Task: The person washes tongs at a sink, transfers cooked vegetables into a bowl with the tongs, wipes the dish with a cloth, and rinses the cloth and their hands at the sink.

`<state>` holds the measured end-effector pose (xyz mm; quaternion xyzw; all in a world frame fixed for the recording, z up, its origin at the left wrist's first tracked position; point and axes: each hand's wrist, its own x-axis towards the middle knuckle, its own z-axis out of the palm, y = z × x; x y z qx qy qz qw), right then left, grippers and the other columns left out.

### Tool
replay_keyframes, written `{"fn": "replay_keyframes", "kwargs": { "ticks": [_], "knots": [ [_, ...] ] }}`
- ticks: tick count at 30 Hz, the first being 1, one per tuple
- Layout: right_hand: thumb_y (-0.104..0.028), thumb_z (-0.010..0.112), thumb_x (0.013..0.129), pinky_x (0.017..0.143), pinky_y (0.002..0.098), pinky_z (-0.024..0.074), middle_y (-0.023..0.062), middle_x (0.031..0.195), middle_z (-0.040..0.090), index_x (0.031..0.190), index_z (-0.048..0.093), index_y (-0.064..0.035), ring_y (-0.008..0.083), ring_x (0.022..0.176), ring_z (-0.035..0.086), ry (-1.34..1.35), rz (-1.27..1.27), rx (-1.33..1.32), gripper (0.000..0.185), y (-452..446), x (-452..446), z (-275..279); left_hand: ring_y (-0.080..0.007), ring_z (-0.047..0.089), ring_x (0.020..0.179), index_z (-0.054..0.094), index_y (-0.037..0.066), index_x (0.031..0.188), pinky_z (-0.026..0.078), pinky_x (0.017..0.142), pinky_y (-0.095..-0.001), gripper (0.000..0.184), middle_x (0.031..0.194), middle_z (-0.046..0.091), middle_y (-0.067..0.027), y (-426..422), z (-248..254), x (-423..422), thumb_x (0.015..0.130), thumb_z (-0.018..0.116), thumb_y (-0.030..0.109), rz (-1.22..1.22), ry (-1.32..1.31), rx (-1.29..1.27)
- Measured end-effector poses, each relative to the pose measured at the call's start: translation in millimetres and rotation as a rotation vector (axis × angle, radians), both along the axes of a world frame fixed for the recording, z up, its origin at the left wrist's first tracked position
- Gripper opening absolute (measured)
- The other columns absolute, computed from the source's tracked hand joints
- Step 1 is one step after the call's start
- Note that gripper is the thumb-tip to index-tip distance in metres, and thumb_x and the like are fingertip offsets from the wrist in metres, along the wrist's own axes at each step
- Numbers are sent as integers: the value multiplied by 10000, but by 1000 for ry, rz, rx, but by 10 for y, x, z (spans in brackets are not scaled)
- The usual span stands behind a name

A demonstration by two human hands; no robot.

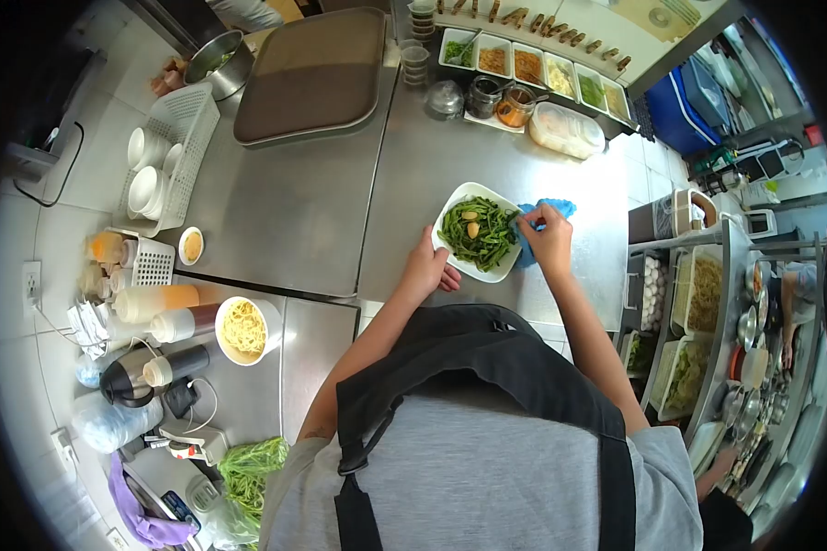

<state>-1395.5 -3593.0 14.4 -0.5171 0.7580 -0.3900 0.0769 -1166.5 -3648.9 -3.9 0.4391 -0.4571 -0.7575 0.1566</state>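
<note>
Head camera: At a steel counter [413,174] in a kitchen, a person steadies a white bowl [492,275] of green vegetables [473,243] topped with pale cloves. The left hand [428,267] holds the bowl's near-left side, thumb at the rim and fingers loosely curled, partly hidden. The right hand [547,239] pinches a crumpled blue cloth [558,206] between closed fingertips at the right rim. Beyond stand a row of filled ingredient containers [527,66] and a lidded plastic box [565,130]; at left, a tub of noodles [273,329] stands near sauce bottles [170,299]. Print on the yellowish poster [660,18] is too blurred to read.
</note>
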Motion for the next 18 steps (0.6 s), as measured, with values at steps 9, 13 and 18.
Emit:
{"fn": "replay_keyframes", "kwargs": {
  "ticks": [9,13,18],
  "knots": [
    [-122,686,747,591,338,480,123,757,639,821,592,-39,246,638,609,-79,51,157,146,-42,-84,-89,-286,645,615,183,118,1286,560,516,-354,431,814,596,-225,68,89,11,878,307,58,57,70,247],
    [-122,654,788,564,353,473,132,760,631,863,537,-26,259,633,609,-177,-41,137,169,278,92,-166,-336,647,808,297,-56,1228,567,691,-385,383,919,597,-271,37,-21,21,869,326,73,18,234,475],
    [-181,605,849,655,370,455,162,769,586,880,488,-8,293,701,578,-267,-42,100,211,520,322,-305,-328,628,922,479,-95,1141,530,807,-397,357,999,614,-241,136,-241,-130,897,331,121,-97,385,571]
  ]
}}
